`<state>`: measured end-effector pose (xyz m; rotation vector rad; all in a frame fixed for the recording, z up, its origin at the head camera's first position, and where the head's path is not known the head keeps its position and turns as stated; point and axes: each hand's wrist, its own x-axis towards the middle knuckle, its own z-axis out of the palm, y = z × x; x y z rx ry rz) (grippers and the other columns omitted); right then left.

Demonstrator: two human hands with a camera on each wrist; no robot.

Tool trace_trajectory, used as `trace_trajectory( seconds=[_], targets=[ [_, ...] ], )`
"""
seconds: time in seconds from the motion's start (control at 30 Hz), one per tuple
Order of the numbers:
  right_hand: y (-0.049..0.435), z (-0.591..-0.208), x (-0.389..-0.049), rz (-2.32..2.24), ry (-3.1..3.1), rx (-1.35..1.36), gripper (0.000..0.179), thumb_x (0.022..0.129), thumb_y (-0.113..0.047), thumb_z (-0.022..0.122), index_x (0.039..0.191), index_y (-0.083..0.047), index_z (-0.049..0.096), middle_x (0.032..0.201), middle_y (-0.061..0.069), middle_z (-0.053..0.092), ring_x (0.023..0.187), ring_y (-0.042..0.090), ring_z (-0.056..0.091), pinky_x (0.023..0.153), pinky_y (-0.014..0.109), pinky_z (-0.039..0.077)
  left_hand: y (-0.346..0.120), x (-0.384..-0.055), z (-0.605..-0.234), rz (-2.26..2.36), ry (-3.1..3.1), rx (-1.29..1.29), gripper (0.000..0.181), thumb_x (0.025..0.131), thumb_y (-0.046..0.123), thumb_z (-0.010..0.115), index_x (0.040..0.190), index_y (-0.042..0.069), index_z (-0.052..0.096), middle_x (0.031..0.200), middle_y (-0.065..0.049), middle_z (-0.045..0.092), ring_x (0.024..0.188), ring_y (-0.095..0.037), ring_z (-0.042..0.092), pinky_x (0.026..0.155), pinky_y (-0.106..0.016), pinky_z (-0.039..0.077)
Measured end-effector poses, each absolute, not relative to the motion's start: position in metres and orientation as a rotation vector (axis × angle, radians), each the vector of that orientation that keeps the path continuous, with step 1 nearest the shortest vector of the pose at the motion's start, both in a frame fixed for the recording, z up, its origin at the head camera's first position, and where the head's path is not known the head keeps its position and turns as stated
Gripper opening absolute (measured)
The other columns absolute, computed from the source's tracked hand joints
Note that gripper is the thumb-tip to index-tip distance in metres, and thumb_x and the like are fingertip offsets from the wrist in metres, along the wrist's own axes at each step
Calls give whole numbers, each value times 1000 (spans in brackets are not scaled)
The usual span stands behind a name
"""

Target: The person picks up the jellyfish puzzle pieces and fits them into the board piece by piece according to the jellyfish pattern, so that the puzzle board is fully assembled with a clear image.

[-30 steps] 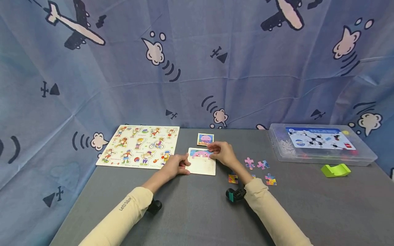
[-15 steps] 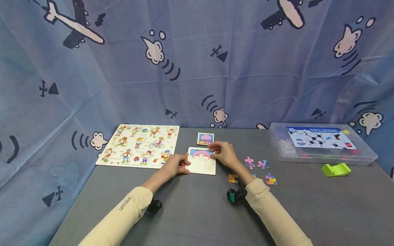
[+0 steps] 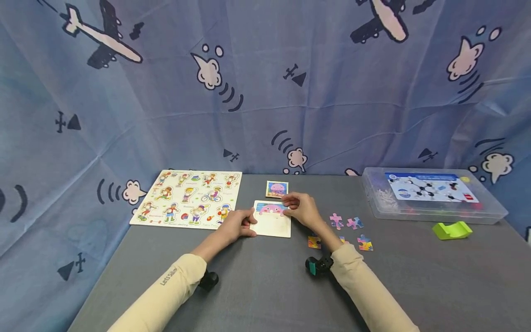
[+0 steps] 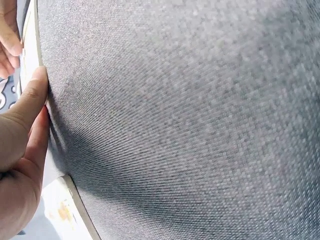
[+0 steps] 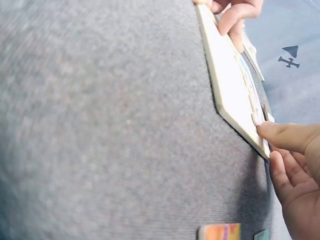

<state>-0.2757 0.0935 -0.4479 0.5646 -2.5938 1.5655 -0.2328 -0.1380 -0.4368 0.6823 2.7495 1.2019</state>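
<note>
A cream puzzle board (image 3: 271, 227) lies flat on the grey table, with pink and blue jigsaw pieces (image 3: 269, 209) along its far edge. My left hand (image 3: 233, 225) holds the board's left edge, thumb near the front corner. At the far right corner my right hand (image 3: 303, 210) pinches a puzzle piece, its thumb (image 5: 282, 135) on the piece's near edge; the fingertips partly hide that piece. Behind the board sits a small square picture card (image 3: 277, 188) with a pink octopus-like figure. Several loose jigsaw pieces (image 3: 337, 221) lie right of my right hand, some partly covered by the wrist.
A larger board with printed children (image 3: 186, 196) lies at the back left, close to my left hand. At the back right stands a clear lidded plastic box (image 3: 433, 193). A lime green curved block (image 3: 452, 230) lies before it. A blue patterned curtain (image 3: 257, 92) hangs behind the table.
Hardly anything differs. Both hands keep their places at the board, and the whole head view shifts slightly.
</note>
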Motion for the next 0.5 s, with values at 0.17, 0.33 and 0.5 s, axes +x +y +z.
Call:
trace_trajectory(
  seconds=[0.17,0.33,0.5],
  targets=[
    [99,-449,-274,1751,-2508,550,32,78,15,69,109,16,62,103,29,64,93,40,64,78,31,53,-139,-233,-438,1153,2785,761,25,74,4,81,91,-4,65,67,-5,52,65,-13,48,63,-23,42],
    [108,-443,-271,1961,-2468,384,35,83,13,65,117,15,58,112,31,61,102,39,62,78,23,52,-140,-233,-438,1114,2816,794,29,72,8,84,91,-2,64,67,-6,53,66,-13,49,63,-23,42],
    [121,-435,-269,2076,-2467,239,39,86,9,64,124,13,54,121,32,56,108,36,60,80,23,52,-142,-233,-436,1103,2816,801,30,72,8,84,92,-2,64,71,-8,55,67,-16,51,64,-24,43]
  ],
)
